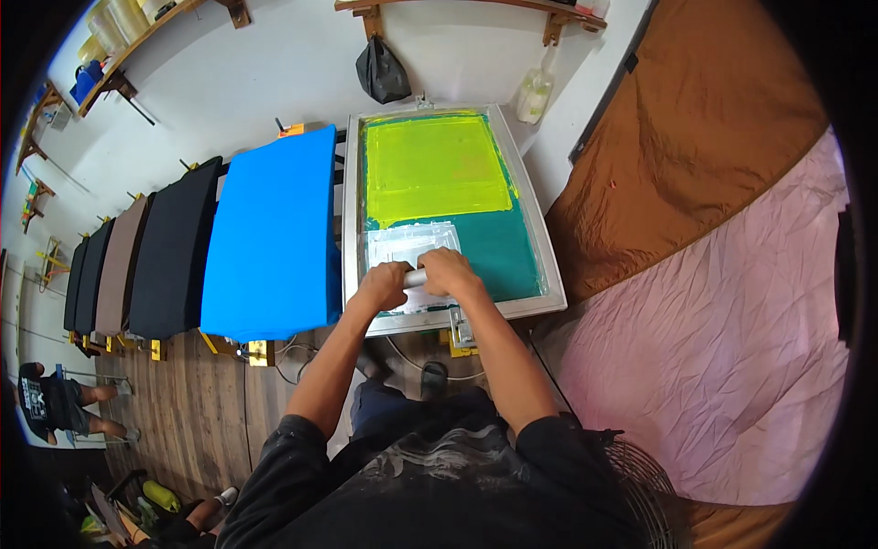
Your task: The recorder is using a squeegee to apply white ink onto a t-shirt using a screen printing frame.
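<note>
My left hand and my right hand are closed around the pale bar handle of what looks like a squeegee, low on a framed printing screen. The green screen mesh carries a large layer of yellow-green ink on its upper part. A white inked patch lies under and around the handle, partly hidden by my hands. Just left of the screen, a blue fabric covers a board.
More boards with black and brown fabric line the left. People stand at the lower left. Shelves, a hanging black bag, orange-brown cloth and pink sheeting surround the screen. Cables cross the floor.
</note>
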Demonstrator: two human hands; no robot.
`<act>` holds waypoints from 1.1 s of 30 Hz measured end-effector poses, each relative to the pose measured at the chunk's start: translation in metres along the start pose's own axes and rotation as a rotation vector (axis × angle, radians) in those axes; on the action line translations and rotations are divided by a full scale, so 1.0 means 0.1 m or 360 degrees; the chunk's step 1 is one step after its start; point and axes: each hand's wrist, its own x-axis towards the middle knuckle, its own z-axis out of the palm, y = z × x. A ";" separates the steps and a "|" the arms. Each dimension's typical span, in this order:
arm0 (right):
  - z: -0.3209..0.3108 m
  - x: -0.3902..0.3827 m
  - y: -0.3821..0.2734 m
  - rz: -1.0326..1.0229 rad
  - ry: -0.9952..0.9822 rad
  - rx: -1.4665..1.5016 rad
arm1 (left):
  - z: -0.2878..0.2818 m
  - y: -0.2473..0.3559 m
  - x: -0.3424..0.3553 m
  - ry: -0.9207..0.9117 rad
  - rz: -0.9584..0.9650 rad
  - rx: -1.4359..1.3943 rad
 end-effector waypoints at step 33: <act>-0.34 0.44 -0.01 -0.0008 0.0148 0.0001 | -0.19 -0.24 0.59 0.0077 -0.0135 -0.0024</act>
